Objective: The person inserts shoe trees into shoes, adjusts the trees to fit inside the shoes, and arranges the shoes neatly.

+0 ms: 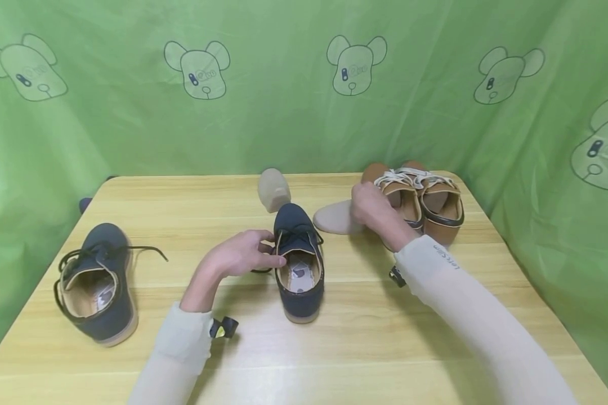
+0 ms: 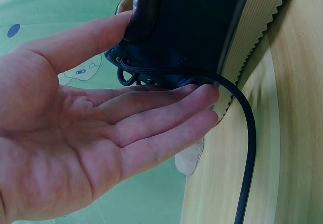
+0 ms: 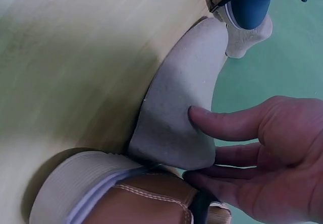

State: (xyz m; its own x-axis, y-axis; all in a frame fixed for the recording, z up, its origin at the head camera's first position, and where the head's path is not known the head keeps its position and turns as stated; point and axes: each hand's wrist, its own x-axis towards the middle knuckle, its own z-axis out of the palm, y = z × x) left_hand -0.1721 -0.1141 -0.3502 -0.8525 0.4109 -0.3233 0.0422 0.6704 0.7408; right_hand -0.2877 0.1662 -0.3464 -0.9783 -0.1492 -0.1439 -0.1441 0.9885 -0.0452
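Observation:
A navy lace-up shoe (image 1: 300,301) stands mid-table, toe pointing away. My left hand (image 1: 245,253) is at its left side: the thumb tip reaches over the collar, and straight fingers (image 2: 166,118) touch the outer side near the sole. A dark lace (image 2: 250,133) hangs past these fingers. With thumb and fingers, my right hand (image 1: 372,208) pinches the blunt end of a beige toe-shaped shoe insert (image 1: 336,217) (image 3: 184,82), which lies on the table beside brown shoes. Another beige shoe insert (image 1: 273,188) lies beyond the navy shoe's toe.
A second navy shoe (image 1: 110,315) stands at the left, its lace trailing right. The brown pair with white laces (image 1: 442,232) stands at the back right, close to my right hand. Green cloth (image 1: 284,129) surrounds the wooden table (image 1: 354,360).

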